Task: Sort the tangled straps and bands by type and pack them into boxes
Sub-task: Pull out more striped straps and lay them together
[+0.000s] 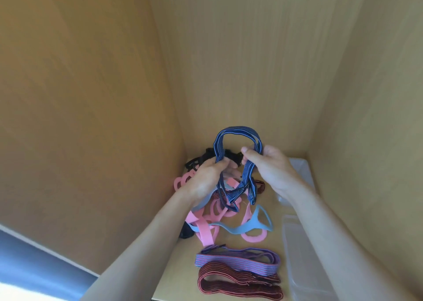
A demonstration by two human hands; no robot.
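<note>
- Two bare hands hold a navy-and-blue striped strap [238, 131] up over a heap of bands in the back corner of a wooden shelf [178, 277]. The left hand [206, 177] has its fingers curled round one side of the loop. The right hand [272, 165] pinches the other side between thumb and fingers.
- The strap arches above the hands. Its lower folds hang down into the heap and seem to cross other bands there.
- Likely trouble: if the strap is lifted while its lower end is caught, it could drag the pink bands [203, 229] or the pale blue band [254, 225] up with it and tighten the snarl.
- The strap looks elastic, so a hard pull might stretch it until it snaps back and scatters loose pieces.
- A dragged heap could also spill onto the two straps nearer me, a purple striped strap [238, 260] and a dark red striped strap [238, 284]. Each is folded flat, and they lie side by side, touching.
- Materials: the striped straps look woven, ribbed lengthwise, flat and floppy.
- The pink and pale blue bands look smooth and rubbery, with rounded loops along them.
- Black straps [201, 158] sit bunched against the back wall, too dark to make out in detail.
- Clear plastic boxes [304, 266] stand along the right edge of the shelf, shallow and rigid. I cannot make out their contents.
</note>
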